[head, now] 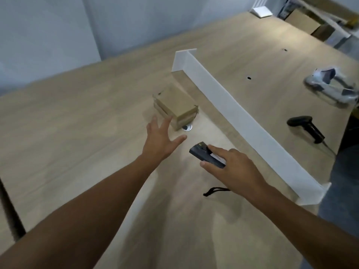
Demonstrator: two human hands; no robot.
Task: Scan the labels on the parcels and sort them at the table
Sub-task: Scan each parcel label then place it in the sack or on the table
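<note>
Two brown cardboard parcels [177,108] lie stacked on the wooden table [77,123], just left of a white divider. My left hand [161,138] is stretched out with fingers spread, its fingertips close to the near side of the stack, holding nothing. My right hand [233,167] grips a dark handheld scanner [204,154], whose front end points toward the parcels. A black wrist strap [215,190] dangles below that hand.
A long white divider [233,105] runs diagonally across the table. Beyond it lie a black pistol-grip scanner [307,128] and a blurred white device [330,84]. A round grommet [186,128] sits by the parcels. Cardboard boxes [303,22] and shelving stand at the far right.
</note>
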